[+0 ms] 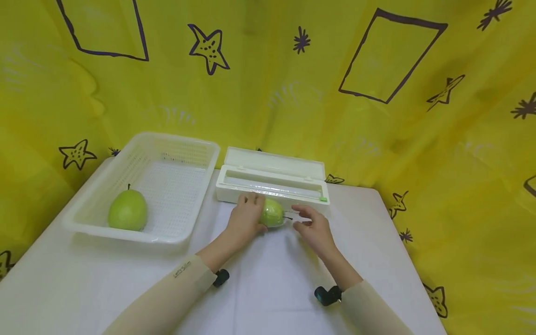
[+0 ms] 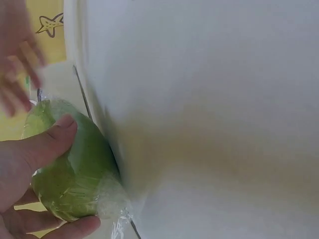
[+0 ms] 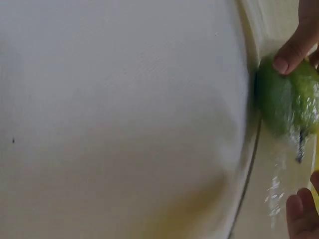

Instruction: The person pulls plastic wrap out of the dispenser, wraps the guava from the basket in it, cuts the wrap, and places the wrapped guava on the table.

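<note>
A green pear (image 1: pixel 272 213) wrapped in clear cling film lies on its side in my left hand (image 1: pixel 246 216), its dark stem toward the right. In the left wrist view my thumb presses on the wrapped pear (image 2: pixel 79 164) and the fingers curl round beneath it. Loose, crumpled film (image 2: pixel 117 204) sticks out at the pear's blunt end. Just beyond the stem is my right hand (image 1: pixel 314 230), fingers apart and lightly bent. A shiny tail of film (image 3: pixel 274 194) trails from the stem end beside the right fingertips (image 3: pixel 295 205) in the right wrist view.
Right behind the hands stands a white cling film box (image 1: pixel 226 193), lid up, with a roll inside and a green slider at its right end. On the left a white plastic basket (image 1: pixel 201 195) holds an unwrapped pear (image 1: pixel 127 210). A yellow patterned curtain (image 1: pixel 259 93) hangs behind the white table (image 1: pixel 268 288).
</note>
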### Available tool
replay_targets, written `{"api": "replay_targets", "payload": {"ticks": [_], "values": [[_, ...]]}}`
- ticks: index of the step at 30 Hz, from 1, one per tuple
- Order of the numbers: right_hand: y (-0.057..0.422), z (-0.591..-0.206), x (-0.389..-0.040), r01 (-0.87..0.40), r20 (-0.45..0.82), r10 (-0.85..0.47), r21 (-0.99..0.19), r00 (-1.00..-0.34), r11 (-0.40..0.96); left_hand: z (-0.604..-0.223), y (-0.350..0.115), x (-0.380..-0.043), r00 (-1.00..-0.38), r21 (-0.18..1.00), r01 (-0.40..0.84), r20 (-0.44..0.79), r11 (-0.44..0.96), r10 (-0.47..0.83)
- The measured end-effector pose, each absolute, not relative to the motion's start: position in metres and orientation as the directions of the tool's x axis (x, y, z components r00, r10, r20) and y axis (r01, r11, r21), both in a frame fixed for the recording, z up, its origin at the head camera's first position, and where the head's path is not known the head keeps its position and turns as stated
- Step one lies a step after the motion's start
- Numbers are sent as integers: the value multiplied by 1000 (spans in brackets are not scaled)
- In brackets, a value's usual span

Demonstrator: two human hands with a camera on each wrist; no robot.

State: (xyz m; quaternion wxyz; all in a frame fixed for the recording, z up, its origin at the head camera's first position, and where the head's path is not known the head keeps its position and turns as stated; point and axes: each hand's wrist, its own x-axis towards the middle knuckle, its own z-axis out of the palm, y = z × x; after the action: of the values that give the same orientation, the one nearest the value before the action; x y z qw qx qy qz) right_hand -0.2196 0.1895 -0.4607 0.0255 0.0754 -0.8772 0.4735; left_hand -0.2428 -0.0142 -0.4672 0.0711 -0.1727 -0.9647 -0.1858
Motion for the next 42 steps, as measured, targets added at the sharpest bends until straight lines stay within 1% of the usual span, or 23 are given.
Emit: {"api": "replay_targets", "payload": {"ticks": [2,4,6,8,9,11,12,13,15,16,18,19,20,22,28,31,35,42], "values": [[177,-454,-216,-320,247,-206,-666,-947,674,-468,-19,-243,-928,344,367,196,864,316],[161,-450,-216,-458,309,-345,-485,-887,744,-469,-26,-244,-921,383,387,200,839,334],[146,-449,-217,-523,307,-435,-325,-846,788,-469,-36,-244,-915,500,402,208,767,344],[136,-450,-220,-510,278,-446,-226,-850,830,-470,-46,-240,-926,695,363,197,620,322],[134,-451,-221,-488,266,-433,-194,-861,851,-470,-52,-236,-940,792,315,182,523,290],[131,-454,-222,-448,254,-401,-166,-880,878,-471,-62,-225,-979,941,155,105,300,175],[131,-455,-222,-437,254,-391,-162,-885,885,-472,-67,-219,-994,982,51,32,182,109],[132,-456,-223,-429,254,-382,-165,-889,888,-473,-68,-215,-997,997,-41,-45,61,59],[136,-459,-225,-428,264,-378,-170,-888,888,-476,-69,-208,-977,966,-213,-214,-147,11],[137,-460,-227,-431,270,-378,-173,-886,886,-478,-69,-206,-959,933,-279,-284,-227,14],[139,-461,-229,-432,282,-375,-177,-883,884,-481,-65,-206,-925,869,-375,-375,-323,65],[139,-461,-230,-431,282,-374,-178,-884,885,-483,-63,-207,-914,849,-402,-394,-342,96],[139,-461,-230,-431,280,-374,-178,-884,885,-485,-61,-209,-909,841,-415,-399,-347,120],[138,-460,-230,-433,274,-380,-171,-884,885,-488,-57,-214,-916,854,-401,-380,-331,127],[132,-459,-230,-443,267,-396,-150,-879,884,-492,-50,-226,-929,892,-368,-367,-263,52],[132,-460,-230,-445,264,-401,-134,-877,886,-491,-45,-228,-934,919,-357,-356,-167,35],[132,-463,-230,-444,267,-403,-115,-875,888,-488,-38,-227,-955,954,-297,-297,-41,23],[132,-463,-229,-457,317,-422,-44,-849,888,-479,-19,-219,-989,969,-134,-145,206,39]]}}
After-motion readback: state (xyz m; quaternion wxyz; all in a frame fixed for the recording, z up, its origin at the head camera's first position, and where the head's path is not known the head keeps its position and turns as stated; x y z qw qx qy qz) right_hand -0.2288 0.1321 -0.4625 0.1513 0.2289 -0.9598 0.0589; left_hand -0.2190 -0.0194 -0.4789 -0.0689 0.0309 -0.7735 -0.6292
